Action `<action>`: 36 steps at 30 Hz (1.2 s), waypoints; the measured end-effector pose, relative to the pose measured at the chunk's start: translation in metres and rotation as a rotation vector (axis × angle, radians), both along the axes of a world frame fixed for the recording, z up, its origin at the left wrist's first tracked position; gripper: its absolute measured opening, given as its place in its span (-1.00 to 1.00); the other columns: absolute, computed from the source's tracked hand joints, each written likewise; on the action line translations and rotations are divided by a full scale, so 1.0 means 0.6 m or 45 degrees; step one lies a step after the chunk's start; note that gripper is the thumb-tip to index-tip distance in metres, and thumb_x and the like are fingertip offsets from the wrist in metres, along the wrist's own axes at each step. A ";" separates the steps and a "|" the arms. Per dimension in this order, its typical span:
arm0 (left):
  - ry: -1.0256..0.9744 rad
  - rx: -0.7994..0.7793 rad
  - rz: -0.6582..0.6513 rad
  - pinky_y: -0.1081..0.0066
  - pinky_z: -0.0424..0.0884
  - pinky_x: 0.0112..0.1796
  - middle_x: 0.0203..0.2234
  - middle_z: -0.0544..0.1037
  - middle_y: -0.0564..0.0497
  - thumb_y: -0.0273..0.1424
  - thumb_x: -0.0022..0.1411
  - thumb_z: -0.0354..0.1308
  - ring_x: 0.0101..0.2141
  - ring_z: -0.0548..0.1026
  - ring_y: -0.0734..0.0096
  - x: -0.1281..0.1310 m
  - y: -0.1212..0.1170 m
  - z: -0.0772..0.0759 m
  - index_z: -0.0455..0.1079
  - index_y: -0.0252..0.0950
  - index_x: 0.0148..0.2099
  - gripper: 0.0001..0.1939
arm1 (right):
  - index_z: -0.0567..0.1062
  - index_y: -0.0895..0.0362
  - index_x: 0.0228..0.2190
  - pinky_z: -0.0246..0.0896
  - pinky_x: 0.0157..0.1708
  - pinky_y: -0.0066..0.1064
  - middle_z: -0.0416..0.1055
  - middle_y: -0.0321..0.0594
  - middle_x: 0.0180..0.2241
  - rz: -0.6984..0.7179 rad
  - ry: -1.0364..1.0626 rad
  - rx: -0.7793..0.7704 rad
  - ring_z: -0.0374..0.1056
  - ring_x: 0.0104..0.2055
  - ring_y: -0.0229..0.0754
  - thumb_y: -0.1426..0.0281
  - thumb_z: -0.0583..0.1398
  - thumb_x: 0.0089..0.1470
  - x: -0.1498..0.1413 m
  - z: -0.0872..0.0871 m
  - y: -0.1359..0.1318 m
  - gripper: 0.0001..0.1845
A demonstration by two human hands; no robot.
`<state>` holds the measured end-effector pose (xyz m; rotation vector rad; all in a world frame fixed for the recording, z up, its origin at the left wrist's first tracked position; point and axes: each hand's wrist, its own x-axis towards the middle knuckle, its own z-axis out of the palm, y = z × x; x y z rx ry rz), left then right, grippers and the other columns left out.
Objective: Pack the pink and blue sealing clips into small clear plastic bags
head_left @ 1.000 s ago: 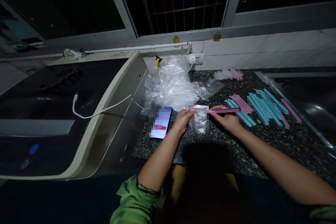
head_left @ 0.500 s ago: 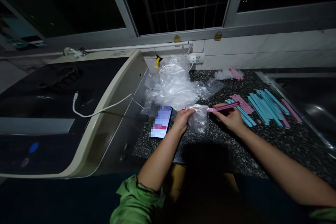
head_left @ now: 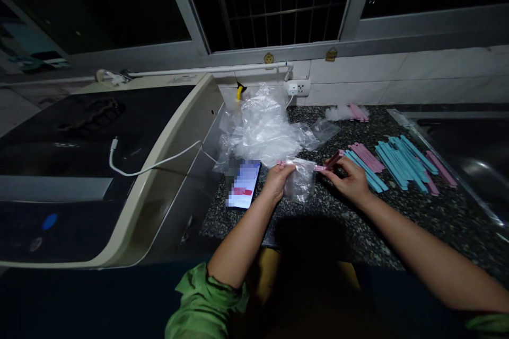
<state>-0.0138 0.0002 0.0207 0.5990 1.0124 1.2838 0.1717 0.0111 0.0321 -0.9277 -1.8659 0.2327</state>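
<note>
My left hand (head_left: 275, 182) is closed, thumb on top, on the upper left edge of a small clear plastic bag (head_left: 301, 184). A pink tip pokes out beyond those fingers. At the bag's upper right, my right hand (head_left: 353, 182) pinches a long pink bag clip (head_left: 334, 159), whose arm angles up to the right. Whether the clip runs the whole way along the bag's top edge I cannot tell. Beside my right hand lie flat blue clips (head_left: 366, 172) and pink clips (head_left: 366, 156). More blue clips (head_left: 401, 161) are spread farther right.
A heap of clear plastic bags (head_left: 268, 127) lies at the back against the tiled wall. A lit phone (head_left: 245, 184) rests left of my left hand. The washing machine (head_left: 167, 169), with a white cable (head_left: 159, 167), stands left; a sink (head_left: 473, 153) is right.
My right hand has turned the pink clip's arm from lying nearly level to a steeper slant, its far end now nearer the bag. My left hand has stayed in place.
</note>
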 end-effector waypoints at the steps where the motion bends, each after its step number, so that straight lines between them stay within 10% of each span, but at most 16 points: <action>1: -0.002 -0.010 -0.006 0.51 0.18 -0.52 -0.70 0.44 0.07 -0.30 -0.35 0.35 -0.64 0.30 0.57 0.000 -0.001 0.002 0.39 -0.38 -0.58 -0.72 | 0.42 0.08 -0.44 0.31 -0.39 -0.31 0.45 -0.21 -0.47 0.008 -0.009 0.049 0.36 -0.42 -0.18 0.28 0.24 -0.05 0.000 0.001 0.000 -0.86; 7: -0.047 -0.004 -0.017 0.51 0.18 -0.52 -0.70 0.45 0.06 -0.30 -0.37 0.37 -0.64 0.31 0.57 0.001 -0.003 0.007 0.40 -0.38 -0.60 -0.71 | 0.43 0.09 -0.34 0.30 -0.38 -0.32 0.47 -0.20 -0.42 0.166 -0.122 0.323 0.37 -0.38 -0.20 0.45 0.21 0.00 0.001 0.006 0.002 -0.89; 36: 0.051 0.070 0.066 0.52 0.15 -0.45 -0.67 0.47 0.09 -0.43 -0.36 0.31 -0.57 0.30 0.56 0.004 -0.004 0.007 0.47 -0.37 -0.58 -0.83 | 0.48 0.09 -0.26 0.30 -0.39 -0.33 0.45 -0.15 -0.41 0.118 -0.294 0.398 0.35 -0.37 -0.19 0.45 0.18 0.03 -0.001 0.003 0.001 -0.83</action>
